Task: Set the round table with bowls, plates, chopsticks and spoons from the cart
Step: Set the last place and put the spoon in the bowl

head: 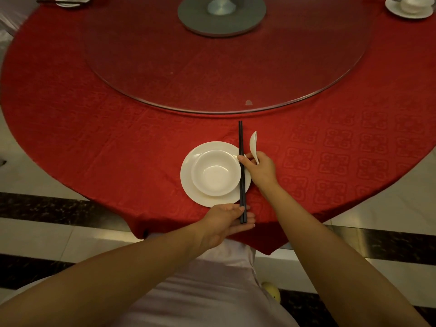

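— Red patterned cloth covers the round table (pixel 94 128), a clear glass turntable (pixel 226 67) at its middle on a grey metal hub (pixel 221 15). What sits at the near edge?

— One white round plate (pixel 188 182) with a white shallow bowl (pixel 215 173) on it, slightly right of the plate's centre. A pair of black chopsticks (pixel 241 147) runs straight away from the person, crossing the plate's right rim just beside the bowl.

— And the hands?

— The left hand (pixel 226 223) lies at the table's edge, its grip pinched on the near ends of the chopsticks, thumb on top, fingers beneath. The right hand (pixel 259 169) has its grip clamped on the handle of a white ceramic spoon (pixel 253 143), whose bowl points away, just right of the chopsticks; its thumb reaches onto the plate's rim beside them.

— Anything further off?

— At the far right, a white cup-shaped bowl on a white saucer (pixel 409 9); at the far left, another white setting (pixel 73 1) with dark chopsticks, mostly cut off. Pale floor tiles with dark bands (pixel 47 206) show below the table.
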Motion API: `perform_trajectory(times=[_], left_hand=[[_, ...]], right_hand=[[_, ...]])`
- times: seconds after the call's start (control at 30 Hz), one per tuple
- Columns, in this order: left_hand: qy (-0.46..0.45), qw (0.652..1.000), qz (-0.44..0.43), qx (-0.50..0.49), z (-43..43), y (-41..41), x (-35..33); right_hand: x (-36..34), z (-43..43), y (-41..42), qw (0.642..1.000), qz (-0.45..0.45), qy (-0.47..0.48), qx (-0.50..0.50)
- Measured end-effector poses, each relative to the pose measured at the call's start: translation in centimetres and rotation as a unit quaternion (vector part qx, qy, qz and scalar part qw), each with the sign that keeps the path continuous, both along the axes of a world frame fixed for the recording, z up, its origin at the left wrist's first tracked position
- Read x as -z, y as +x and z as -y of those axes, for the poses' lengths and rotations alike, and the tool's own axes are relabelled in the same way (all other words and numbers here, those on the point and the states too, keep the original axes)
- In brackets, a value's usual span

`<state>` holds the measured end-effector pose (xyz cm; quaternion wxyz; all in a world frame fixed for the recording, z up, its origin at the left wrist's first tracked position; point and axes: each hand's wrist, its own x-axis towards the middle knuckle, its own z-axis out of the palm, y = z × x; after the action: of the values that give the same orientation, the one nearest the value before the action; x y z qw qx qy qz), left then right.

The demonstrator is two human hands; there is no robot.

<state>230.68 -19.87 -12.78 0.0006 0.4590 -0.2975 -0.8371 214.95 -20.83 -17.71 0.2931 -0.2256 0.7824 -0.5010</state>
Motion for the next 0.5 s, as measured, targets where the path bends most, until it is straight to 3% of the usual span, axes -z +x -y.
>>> perform_trajectory(times=[0.5], left_hand=[[-0.001, 1.000, 0.012, 0.002, -0.19, -0.06, -0.09]], right_hand=[[0.02, 0.08, -0.10, 1.000, -0.007, 0.014, -0.005]])
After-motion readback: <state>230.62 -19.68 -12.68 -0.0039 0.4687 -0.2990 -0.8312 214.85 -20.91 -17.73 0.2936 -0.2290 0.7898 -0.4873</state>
